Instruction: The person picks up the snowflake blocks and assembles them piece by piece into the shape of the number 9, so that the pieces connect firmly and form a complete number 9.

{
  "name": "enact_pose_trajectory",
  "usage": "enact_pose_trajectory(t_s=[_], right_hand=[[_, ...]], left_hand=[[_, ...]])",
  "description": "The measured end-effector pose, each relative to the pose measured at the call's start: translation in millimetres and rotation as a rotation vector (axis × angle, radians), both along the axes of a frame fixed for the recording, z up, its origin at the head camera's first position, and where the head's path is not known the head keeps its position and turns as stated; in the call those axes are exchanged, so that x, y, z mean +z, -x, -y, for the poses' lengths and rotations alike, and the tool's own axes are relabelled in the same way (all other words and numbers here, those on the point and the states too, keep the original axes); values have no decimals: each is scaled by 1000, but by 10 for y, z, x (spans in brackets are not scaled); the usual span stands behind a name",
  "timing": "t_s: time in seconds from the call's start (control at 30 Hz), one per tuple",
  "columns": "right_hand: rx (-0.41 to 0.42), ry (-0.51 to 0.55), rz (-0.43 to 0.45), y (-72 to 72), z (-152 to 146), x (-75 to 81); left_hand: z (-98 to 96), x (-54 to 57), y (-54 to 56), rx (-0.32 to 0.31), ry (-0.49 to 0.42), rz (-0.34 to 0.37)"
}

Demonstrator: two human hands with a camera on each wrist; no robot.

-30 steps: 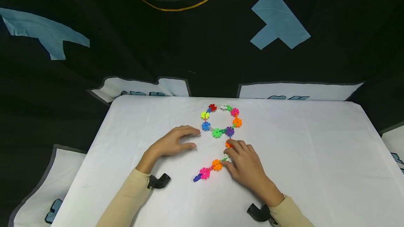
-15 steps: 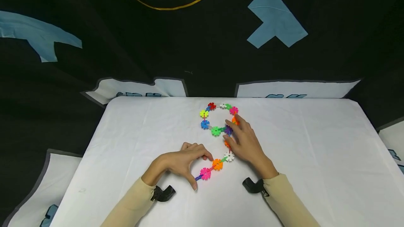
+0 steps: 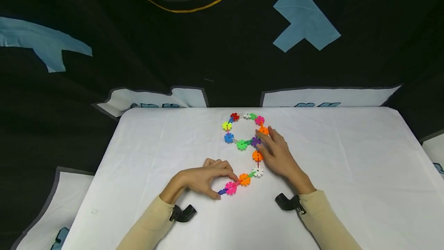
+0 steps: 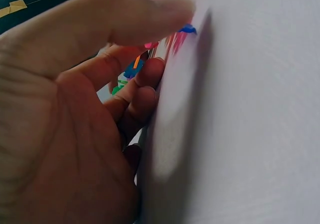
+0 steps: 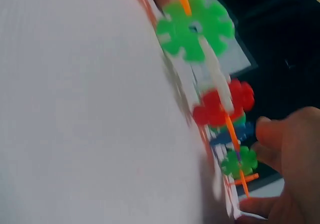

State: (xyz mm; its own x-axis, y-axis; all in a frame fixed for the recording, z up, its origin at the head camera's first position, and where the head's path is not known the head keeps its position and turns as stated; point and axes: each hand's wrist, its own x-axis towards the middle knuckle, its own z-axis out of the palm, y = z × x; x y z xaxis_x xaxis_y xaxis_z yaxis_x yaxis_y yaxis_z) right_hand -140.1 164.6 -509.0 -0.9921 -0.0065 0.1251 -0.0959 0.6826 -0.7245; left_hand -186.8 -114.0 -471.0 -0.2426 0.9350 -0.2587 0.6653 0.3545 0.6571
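Observation:
A chain of interlocking plastic discs [image 3: 242, 144] lies on the white table, a closed ring at its far end and a tail curving toward the near left. At the tail my left hand [image 3: 204, 178] holds the chain, thumb by the dark blue end disc [image 3: 223, 191] and index finger by the pink disc [image 3: 230, 188]. My right hand [image 3: 279, 155] grips the ring's right side, fingers by the orange disc [image 3: 263, 130] and thumb near the purple disc [image 3: 255, 141]. In the right wrist view, a green disc [image 5: 240, 161] shows between fingertip and thumb.
The white table [image 3: 121, 165] extends on both sides of the chain. Beyond its far edge hangs a black cloth [image 3: 222, 57] with blue and white patches. A black wrist mount [image 3: 184, 213] sits on the left sleeve, another mount [image 3: 287, 202] on the right.
My left hand has come down to the chain's tail, and its thumb and index have closed in. My right hand has moved up to the ring. The tail has shifted slightly right and away.

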Motion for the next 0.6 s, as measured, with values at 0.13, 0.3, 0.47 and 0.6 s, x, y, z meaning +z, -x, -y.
enact_pose_trajectory(t_s=[0.13, 0.3, 0.47, 0.6], right_hand=[[24, -5, 40, 0, -56, 31], [31, -29, 46, 13, -88, 31], [58, -68, 53, 11, -93, 9], [68, -85, 57, 5, -108, 8]], left_hand=[[13, -7, 23, 1, -17, 21], [10, -15, 34, 5, -21, 40], [19, -12, 23, 23, -14, 66], [8, -7, 27, 21, -16, 88]])
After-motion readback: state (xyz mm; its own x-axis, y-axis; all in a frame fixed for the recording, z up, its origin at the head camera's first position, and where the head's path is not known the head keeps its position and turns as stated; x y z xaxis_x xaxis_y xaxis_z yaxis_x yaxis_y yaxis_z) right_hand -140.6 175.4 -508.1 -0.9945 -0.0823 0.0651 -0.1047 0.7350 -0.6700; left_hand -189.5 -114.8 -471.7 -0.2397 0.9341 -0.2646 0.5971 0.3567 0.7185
